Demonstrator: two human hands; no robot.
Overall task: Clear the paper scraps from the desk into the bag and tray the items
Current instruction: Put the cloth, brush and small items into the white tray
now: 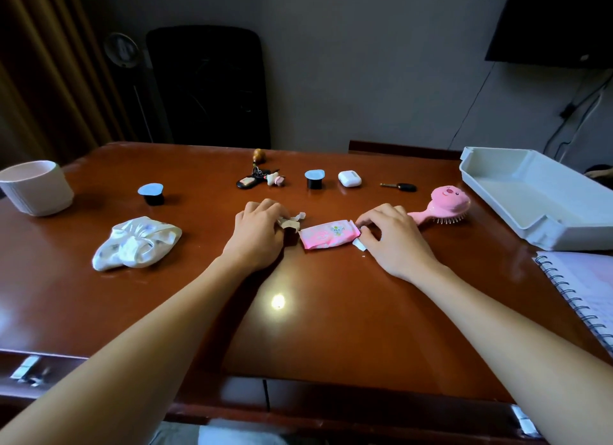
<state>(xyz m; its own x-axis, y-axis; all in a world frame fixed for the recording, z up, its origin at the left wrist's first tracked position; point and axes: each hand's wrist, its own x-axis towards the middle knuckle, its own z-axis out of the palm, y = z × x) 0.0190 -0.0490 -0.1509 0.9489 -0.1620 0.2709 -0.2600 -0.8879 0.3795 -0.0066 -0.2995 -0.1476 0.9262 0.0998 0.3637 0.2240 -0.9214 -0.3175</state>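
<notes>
My left hand (pixel 257 235) rests on the brown desk (pixel 315 328) with its fingers closed on crumpled paper scraps (pixel 292 221). My right hand (pixel 394 237) lies palm down right of a pink wipes pack (pixel 328 235), fingertips pinching a small white scrap (pixel 359 244). A crumpled white plastic bag (pixel 137 242) lies left of my left hand. The empty white tray (pixel 537 196) stands at the far right. A pink hairbrush (pixel 442 205) lies just behind my right hand.
Along the back lie a key bunch with charms (pixel 260 179), two small black cups with blue lids (pixel 152 194) (pixel 314 178), a white earbud case (pixel 349 178) and a single key (pixel 399 187). A white cup (pixel 36 187) is far left, a spiral notebook (pixel 583 295) near right.
</notes>
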